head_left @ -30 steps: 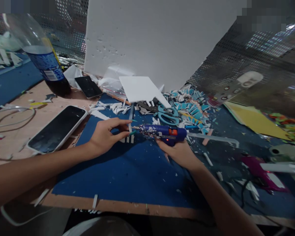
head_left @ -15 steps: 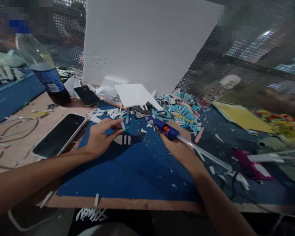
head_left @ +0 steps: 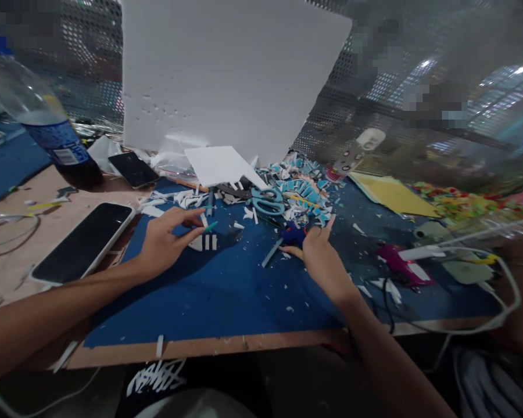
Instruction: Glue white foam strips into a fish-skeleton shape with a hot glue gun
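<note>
My left hand pinches a small white foam piece with teal edges between thumb and fingertips. Just below it, a white rounded piece and narrow white strips lie on the blue mat. In my right hand is a blue hot glue gun, fingers wrapped around it and partly hiding it. A translucent glue stick points from the gun down to the left. Teal-handled scissors lie beyond the gun, beside a heap of teal and white foam scraps.
A phone, another phone and a soda bottle stand or lie on the left. A white foam board rises at the back. Rightward are yellow sheets, a magenta glue gun with cables, and another person's arm.
My right hand has turned the blue glue gun, so its stick now points left instead of right. The left hand keeps its pinch. The view has shifted to the right.
</note>
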The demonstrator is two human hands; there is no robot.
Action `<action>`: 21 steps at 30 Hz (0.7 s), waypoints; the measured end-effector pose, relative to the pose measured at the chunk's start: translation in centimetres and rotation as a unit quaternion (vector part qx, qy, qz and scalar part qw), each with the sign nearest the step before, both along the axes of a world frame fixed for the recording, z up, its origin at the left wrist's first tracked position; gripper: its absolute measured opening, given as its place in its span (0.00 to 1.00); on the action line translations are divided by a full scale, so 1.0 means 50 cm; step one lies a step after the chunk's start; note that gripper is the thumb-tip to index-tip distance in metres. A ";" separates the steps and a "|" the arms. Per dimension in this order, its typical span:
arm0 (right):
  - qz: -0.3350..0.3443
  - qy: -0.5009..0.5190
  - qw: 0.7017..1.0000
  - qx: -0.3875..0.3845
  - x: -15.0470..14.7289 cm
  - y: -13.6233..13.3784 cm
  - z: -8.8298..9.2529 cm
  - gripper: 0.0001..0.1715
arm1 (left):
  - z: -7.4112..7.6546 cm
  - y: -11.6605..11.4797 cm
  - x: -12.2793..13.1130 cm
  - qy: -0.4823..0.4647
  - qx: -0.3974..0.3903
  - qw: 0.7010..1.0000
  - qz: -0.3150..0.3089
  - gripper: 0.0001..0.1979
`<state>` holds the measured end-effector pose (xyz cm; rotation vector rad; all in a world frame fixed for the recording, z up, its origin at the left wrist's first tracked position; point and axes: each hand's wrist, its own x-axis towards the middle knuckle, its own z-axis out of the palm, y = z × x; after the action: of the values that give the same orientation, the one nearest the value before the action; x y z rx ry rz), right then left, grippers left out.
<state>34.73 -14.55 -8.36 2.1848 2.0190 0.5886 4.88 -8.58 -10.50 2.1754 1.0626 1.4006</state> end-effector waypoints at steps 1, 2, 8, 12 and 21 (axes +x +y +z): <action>0.008 -0.006 1.000 0.003 0.005 0.004 -0.010 0.35 | 0.001 0.000 0.000 0.005 -0.001 1.000 -0.014 0.12; 0.015 -0.011 1.000 0.005 0.010 0.007 -0.019 0.37 | 0.002 0.000 0.000 0.008 0.000 1.000 -0.028 0.12; 0.037 -0.011 0.999 0.023 0.016 0.003 -0.008 0.46 | -0.002 0.004 -0.001 0.012 -0.015 0.997 -0.079 0.13; 0.028 -0.037 0.999 0.023 -0.002 -0.021 0.067 0.42 | -0.009 0.006 -0.001 0.004 -0.064 0.990 -0.125 0.14; 0.219 0.463 0.853 -0.102 -0.117 0.042 0.085 0.29 | -0.012 0.002 0.008 -0.054 -0.115 0.976 -0.179 0.13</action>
<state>28.89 -12.44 -4.12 2.0455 2.8531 -0.8270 5.30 -8.49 -11.09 1.9770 0.7093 1.1566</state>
